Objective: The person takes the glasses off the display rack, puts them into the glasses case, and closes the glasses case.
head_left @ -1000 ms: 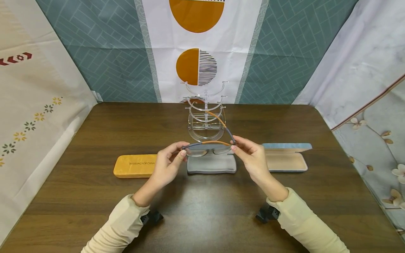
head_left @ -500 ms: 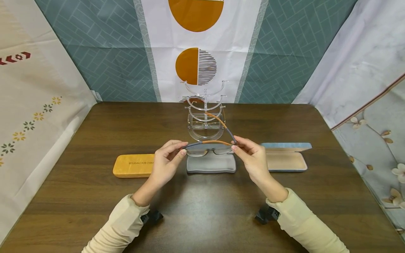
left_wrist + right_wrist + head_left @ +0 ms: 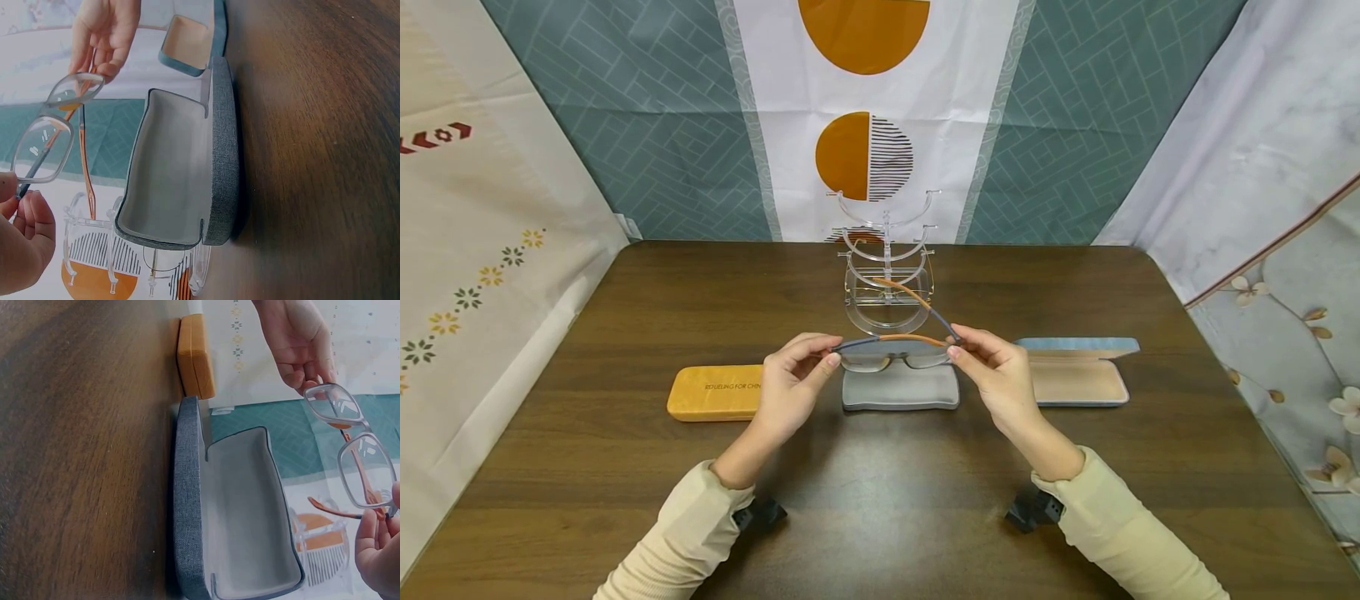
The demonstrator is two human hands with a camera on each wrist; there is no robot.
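Observation:
A pair of grey-framed eyeglasses [image 3: 897, 357] is held in the air between both hands. My left hand [image 3: 793, 379] pinches the frame's left end between thumb and fingers. At the other end, my right hand [image 3: 996, 375] pinches the hinge area. One blue-and-orange temple lies folded across behind the lenses; the other slants inward, partly folded. Below the glasses stands an open grey glasses case [image 3: 901, 392], its pale lining facing up. Both wrist views show the lenses beside this case, apart from it.
Left of the grey case lies a closed yellow glasses case [image 3: 715, 394], partly behind my left hand. An open blue case [image 3: 1078, 385] with beige lining sits at right. Behind, a clear tiered display stand [image 3: 887, 242] carries thin-framed glasses low down. Fabric hangs around the brown table [image 3: 880, 517].
The right-hand temple has swung a little inward, its orange tip shifting left and toward me. Both hands keep their hold in nearly the same place.

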